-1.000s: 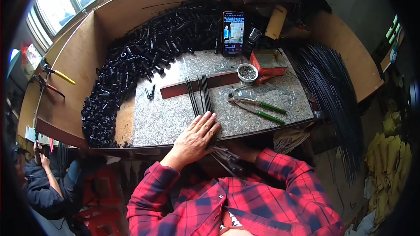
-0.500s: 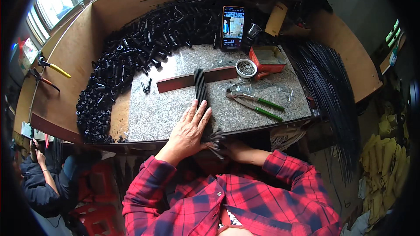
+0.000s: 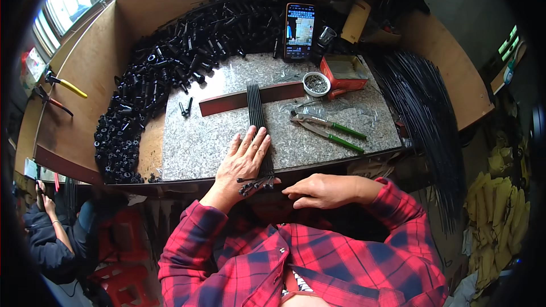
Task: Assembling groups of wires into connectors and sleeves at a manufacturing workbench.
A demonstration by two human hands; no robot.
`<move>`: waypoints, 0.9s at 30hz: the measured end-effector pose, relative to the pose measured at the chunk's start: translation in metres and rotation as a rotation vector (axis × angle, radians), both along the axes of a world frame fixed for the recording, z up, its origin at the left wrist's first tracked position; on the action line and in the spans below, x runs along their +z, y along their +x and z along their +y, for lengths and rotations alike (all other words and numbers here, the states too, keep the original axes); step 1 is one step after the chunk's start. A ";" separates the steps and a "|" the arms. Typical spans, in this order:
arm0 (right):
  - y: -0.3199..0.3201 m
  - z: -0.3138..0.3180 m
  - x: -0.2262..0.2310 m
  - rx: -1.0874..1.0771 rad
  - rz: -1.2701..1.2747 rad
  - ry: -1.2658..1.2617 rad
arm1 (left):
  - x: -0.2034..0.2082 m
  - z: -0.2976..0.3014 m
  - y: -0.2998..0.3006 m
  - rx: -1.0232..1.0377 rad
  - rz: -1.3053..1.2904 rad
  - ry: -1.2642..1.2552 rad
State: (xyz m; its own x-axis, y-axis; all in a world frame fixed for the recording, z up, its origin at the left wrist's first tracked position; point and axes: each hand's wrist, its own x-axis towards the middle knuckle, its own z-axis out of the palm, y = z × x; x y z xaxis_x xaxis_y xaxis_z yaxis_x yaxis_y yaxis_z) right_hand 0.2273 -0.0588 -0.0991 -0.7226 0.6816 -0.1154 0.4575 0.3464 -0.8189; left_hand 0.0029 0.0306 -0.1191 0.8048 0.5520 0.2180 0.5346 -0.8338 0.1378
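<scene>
My left hand (image 3: 242, 162) lies flat, fingers stretched out, on a bundle of thin black rods (image 3: 256, 105). Its thumb tip shows beyond the bundle, near the uneven dark rod ends (image 3: 261, 184) that stick out past the front edge of the board. Just right of these ends is my right hand (image 3: 324, 190), its fingers loosely bent and pointing left, the thumb a little apart. I see nothing in it, though its palm side is hidden. Under the far part of the bundle runs a dark red strip (image 3: 222, 103), lying crosswise on the speckled grey board (image 3: 193, 136).
Pliers with green handles (image 3: 330, 129), a white cup of small metal bits (image 3: 316, 84) and a red box (image 3: 347, 71) lie right. A phone (image 3: 299, 31) stands behind. Black parts (image 3: 170, 62) heap far left; long black rods (image 3: 421, 91) overhang right. Another person (image 3: 54, 233) sits left.
My right hand has come up from below the board's edge into plain view. The rod ends now spread differently, more to the left. My left hand stays on the bundle; the whole view has shifted slightly.
</scene>
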 end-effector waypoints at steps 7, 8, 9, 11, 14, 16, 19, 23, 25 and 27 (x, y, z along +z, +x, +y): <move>0.039 0.036 0.068 -0.221 0.061 0.232 | 0.003 0.000 -0.002 -0.007 -0.015 -0.021; 0.051 0.048 0.077 -0.299 -0.019 0.336 | 0.003 -0.001 -0.003 -0.006 -0.006 -0.006; 0.065 0.058 0.083 -0.415 -0.059 0.394 | 0.002 0.000 -0.001 -0.017 -0.010 -0.005; 0.091 0.091 0.085 -0.608 -0.099 0.458 | 0.000 -0.001 -0.004 0.008 -0.011 0.006; 0.127 0.127 0.089 -0.756 -0.341 0.633 | 0.001 -0.003 -0.004 0.033 -0.037 -0.022; 0.160 0.150 0.073 -0.777 -0.561 0.633 | 0.002 -0.001 0.002 0.009 -0.037 -0.030; 0.178 0.176 0.054 -0.810 -0.784 0.477 | 0.009 0.000 0.000 -0.007 -0.027 -0.063; 0.184 0.193 0.037 -0.757 -0.895 0.420 | 0.004 0.000 -0.002 0.005 -0.014 -0.061; 0.189 0.197 0.032 -0.742 -0.915 0.438 | 0.004 -0.001 -0.001 0.015 -0.003 -0.022; 0.194 0.198 0.029 -0.725 -0.937 0.454 | 0.006 -0.001 0.000 0.019 0.010 -0.016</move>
